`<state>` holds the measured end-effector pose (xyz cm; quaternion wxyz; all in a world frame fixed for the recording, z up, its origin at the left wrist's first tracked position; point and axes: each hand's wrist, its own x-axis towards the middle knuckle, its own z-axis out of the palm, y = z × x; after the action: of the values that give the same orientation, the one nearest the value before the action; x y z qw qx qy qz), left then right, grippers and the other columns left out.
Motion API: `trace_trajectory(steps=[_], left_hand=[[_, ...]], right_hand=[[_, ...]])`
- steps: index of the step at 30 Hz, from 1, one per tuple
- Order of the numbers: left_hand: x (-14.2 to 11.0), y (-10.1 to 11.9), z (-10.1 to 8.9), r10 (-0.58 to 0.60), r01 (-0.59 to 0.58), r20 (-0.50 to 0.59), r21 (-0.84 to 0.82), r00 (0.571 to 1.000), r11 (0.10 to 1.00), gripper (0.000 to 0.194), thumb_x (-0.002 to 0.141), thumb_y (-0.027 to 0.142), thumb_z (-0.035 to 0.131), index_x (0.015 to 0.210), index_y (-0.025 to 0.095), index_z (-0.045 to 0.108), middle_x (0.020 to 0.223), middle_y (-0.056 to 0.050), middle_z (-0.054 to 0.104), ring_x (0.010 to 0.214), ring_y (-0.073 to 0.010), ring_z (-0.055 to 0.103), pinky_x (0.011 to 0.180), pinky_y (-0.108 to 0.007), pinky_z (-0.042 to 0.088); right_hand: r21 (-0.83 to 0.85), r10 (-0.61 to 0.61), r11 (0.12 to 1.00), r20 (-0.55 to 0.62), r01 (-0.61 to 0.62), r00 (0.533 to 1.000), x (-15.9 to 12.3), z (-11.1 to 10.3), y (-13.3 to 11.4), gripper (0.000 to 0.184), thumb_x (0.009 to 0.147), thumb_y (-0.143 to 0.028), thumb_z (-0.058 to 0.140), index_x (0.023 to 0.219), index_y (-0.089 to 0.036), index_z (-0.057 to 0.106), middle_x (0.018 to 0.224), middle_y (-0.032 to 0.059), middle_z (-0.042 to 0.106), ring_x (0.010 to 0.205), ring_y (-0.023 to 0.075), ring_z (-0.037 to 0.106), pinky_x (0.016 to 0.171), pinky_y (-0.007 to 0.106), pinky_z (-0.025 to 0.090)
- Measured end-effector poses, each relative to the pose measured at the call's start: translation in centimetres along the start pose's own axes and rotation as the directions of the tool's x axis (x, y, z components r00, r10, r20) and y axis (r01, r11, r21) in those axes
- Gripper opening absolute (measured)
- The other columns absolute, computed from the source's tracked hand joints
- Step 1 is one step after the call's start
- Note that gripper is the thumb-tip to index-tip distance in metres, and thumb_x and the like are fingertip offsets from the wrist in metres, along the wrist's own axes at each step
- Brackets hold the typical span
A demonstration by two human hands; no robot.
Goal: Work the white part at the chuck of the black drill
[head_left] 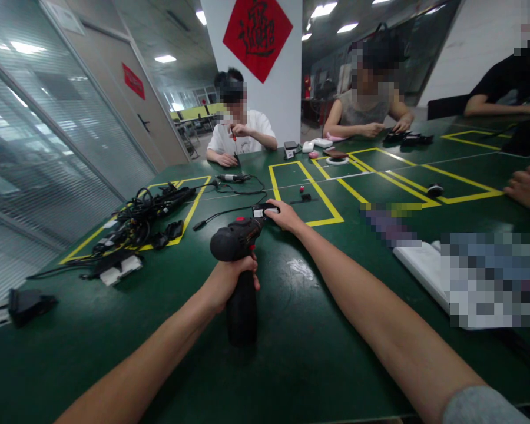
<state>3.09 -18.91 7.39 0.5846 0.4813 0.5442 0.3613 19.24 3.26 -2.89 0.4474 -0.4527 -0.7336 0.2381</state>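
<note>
My left hand [234, 280] is wrapped round the grip of a black cordless drill [232, 240] with red details. The drill stands upright over the green table, its chuck pointing away from me. Just beyond the chuck, my right hand [284, 215] is closed on a small black device with a white label [265, 210]. The drill's front end meets or nearly meets that device; contact cannot be made out. My right fingers hide part of the device.
A heap of black cables and adapters [145, 212] lies at the left, inside yellow tape. A black cable [229, 206] runs behind the drill. White trays [424, 271] are at the right. Small black parts [306, 197] lie ahead. Other people sit across the table [300, 353].
</note>
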Motion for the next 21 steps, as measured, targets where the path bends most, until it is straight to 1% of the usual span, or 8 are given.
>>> trace_trajectory(steps=[4, 12, 15, 21], left_hand=[[-0.07, 0.13, 0.06, 0.001, -0.001, -0.003, 0.012, 1.000, 1.000, 0.014, 0.067, 0.025, 0.059, 0.077, 0.015, 0.055, 0.052, 0.000, 0.057, 0.048, -0.0137, 0.055, 0.052, -0.024, 0.040], [-0.30, 0.49, 0.31, -0.007, 0.007, -0.025, 0.001, 1.000, 1.000, 0.019, 0.066, 0.024, 0.061, 0.081, 0.015, 0.055, 0.058, 0.002, 0.056, 0.049, -0.0136, 0.056, 0.052, -0.025, 0.041], [-0.28, 0.48, 0.34, -0.006, 0.005, -0.033, -0.013, 0.999, 1.000, 0.021, 0.064, 0.023, 0.061, 0.083, 0.016, 0.055, 0.060, 0.002, 0.057, 0.049, -0.0131, 0.057, 0.052, -0.024, 0.041], [-0.10, 0.33, 0.23, 0.005, -0.005, -0.009, -0.002, 1.000, 1.000, 0.015, 0.065, 0.024, 0.061, 0.075, 0.016, 0.054, 0.055, 0.002, 0.055, 0.048, -0.0133, 0.057, 0.051, -0.024, 0.041]], right_hand=[[-0.003, 0.010, 1.000, -0.009, -0.010, 1.000, 0.02, 0.04, 0.07, 0.039, 0.083, -0.035, 0.062, 0.120, -0.022, 0.066, 0.115, 0.0057, 0.068, 0.103, 0.0236, 0.062, 0.097, 0.036, 0.045], [-0.012, 0.018, 1.000, 0.014, -0.018, 1.000, -0.04, -0.18, -0.37, 0.036, 0.083, -0.034, 0.061, 0.118, -0.024, 0.066, 0.115, 0.0028, 0.067, 0.104, 0.0223, 0.061, 0.097, 0.034, 0.044], [-0.008, 0.013, 1.000, 0.012, -0.013, 1.000, -0.05, -0.18, -0.42, 0.036, 0.084, -0.034, 0.061, 0.118, -0.024, 0.067, 0.114, 0.0032, 0.068, 0.104, 0.0224, 0.061, 0.097, 0.034, 0.044], [-0.011, 0.014, 1.000, -0.004, -0.014, 1.000, -0.04, -0.06, -0.22, 0.040, 0.083, -0.034, 0.062, 0.121, -0.022, 0.066, 0.116, 0.0057, 0.067, 0.106, 0.0234, 0.061, 0.098, 0.035, 0.044]])
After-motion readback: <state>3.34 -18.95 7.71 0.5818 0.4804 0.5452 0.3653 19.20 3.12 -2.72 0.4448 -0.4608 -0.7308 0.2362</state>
